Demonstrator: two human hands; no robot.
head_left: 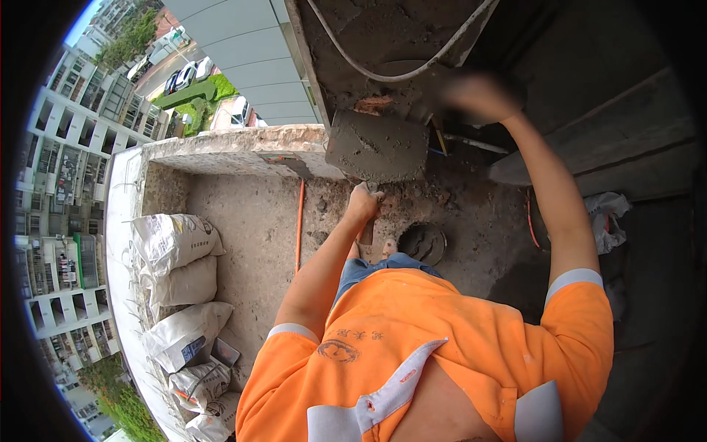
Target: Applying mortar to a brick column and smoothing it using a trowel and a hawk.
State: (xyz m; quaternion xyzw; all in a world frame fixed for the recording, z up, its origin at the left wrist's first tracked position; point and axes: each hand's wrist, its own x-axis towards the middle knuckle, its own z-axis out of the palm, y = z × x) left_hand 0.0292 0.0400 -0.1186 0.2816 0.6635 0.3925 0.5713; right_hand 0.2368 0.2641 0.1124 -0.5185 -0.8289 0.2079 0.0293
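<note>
My left hand (364,203) is closed round the handle of a flat, roughly square mortar board (378,145). Wet grey mortar is smeared and lumped over the board's top. The board is held out in front of me, beside the end of a low wall. My right arm reaches up and forward to the right, toward a dark, rough surface. Blur covers my right hand (480,98), so its fingers and anything in them cannot be made out. Down by my feet is a round dark bucket (423,244).
Several filled white sacks (177,243) line the parapet (236,144) at left. An orange pipe (300,225) crosses the rough floor. A pale hose (398,76) loops ahead of me. At right lie boards (589,140) and a crumpled plastic bag (608,221). Buildings and parked cars stand beyond.
</note>
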